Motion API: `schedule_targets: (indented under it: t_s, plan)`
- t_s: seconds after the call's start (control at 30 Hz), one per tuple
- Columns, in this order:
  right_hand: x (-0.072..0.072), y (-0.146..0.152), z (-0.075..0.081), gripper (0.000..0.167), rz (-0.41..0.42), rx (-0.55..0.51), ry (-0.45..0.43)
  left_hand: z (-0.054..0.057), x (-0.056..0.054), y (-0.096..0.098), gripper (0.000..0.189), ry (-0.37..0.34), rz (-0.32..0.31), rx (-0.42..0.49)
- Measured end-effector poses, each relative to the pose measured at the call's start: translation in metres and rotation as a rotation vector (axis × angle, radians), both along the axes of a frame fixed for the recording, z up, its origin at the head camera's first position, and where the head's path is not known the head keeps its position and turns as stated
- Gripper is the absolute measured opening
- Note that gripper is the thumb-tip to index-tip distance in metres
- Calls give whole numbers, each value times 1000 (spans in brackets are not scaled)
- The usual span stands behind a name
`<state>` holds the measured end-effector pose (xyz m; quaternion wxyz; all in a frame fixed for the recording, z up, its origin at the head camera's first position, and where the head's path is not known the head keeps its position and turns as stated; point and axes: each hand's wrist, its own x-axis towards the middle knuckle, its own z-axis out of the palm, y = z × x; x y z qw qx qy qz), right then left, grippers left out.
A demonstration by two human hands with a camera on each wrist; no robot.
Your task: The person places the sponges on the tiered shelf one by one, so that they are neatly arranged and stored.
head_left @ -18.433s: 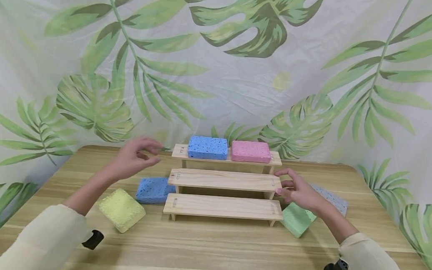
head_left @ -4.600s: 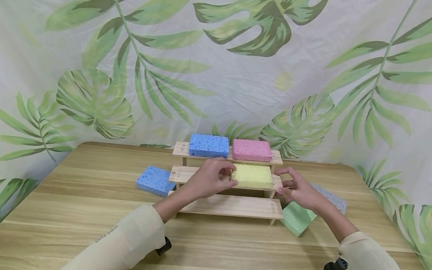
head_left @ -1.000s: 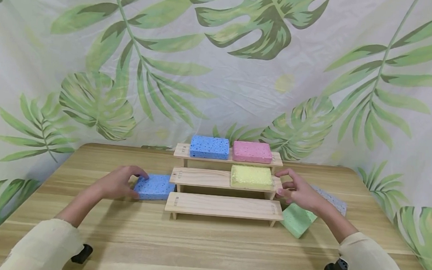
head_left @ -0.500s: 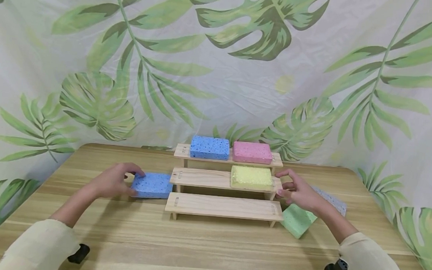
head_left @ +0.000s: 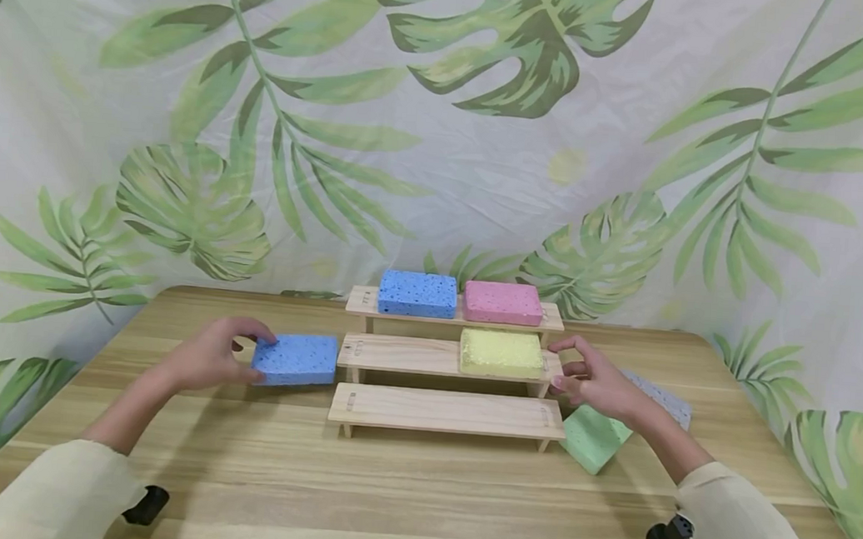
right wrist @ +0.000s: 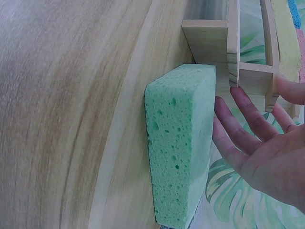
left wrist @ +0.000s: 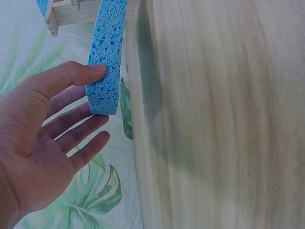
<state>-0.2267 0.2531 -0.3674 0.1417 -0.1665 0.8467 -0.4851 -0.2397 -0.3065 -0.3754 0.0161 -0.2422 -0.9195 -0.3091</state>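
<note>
My left hand (head_left: 209, 356) pinches the left end of a blue sponge (head_left: 296, 359), just left of the wooden three-step rack (head_left: 446, 411). In the left wrist view the thumb lies on one face of this sponge (left wrist: 107, 52), fingers behind it, and a shadow falls on the table beside it. My right hand (head_left: 600, 383) grips the right end of the rack's middle step between thumb and forefinger; its other fingers extend near the green sponge (right wrist: 177, 143) in the right wrist view. A yellow sponge (head_left: 501, 354) lies on the middle step's right half.
On the top step sit another blue sponge (head_left: 418, 294) and a pink sponge (head_left: 503, 303). A grey-blue sponge (head_left: 663, 398) lies on the wooden table (head_left: 415, 502), partly behind the right hand. A leaf-print cloth (head_left: 474, 197) hangs behind the table.
Over the last second the left hand has drawn the blue sponge leftward and up from beside the rack. Earlier, the yellow sponge went from the table to the middle step. The right hand stays put.
</note>
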Motion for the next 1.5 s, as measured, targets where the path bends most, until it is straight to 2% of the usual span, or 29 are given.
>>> schedule_targets:
  t_s: [0.17, 0.4, 0.63, 0.87, 1.13, 1.5]
  plan:
    - [-1, 0, -1, 52, 8, -2, 9, 1, -1, -6, 42, 20, -3, 25]
    - [-1, 0, -1, 52, 7, 1, 11, 7, 2, -12, 42, 56, 4, 13]
    - [-2, -1, 0, 50, 2, -1, 12, 14, 7, -15, 43, 109, 16, 4]
    - [-1, 0, 0, 49, -5, 8, 4, 16, 7, -19, 44, 168, 24, 15]
    - [-1, 1, -2, 49, -1, 1, 10, 20, 10, -16, 44, 168, 63, 43]
    - [-2, 1, -1, 48, -5, 9, 5, 26, 14, -8, 41, 219, 94, 64]
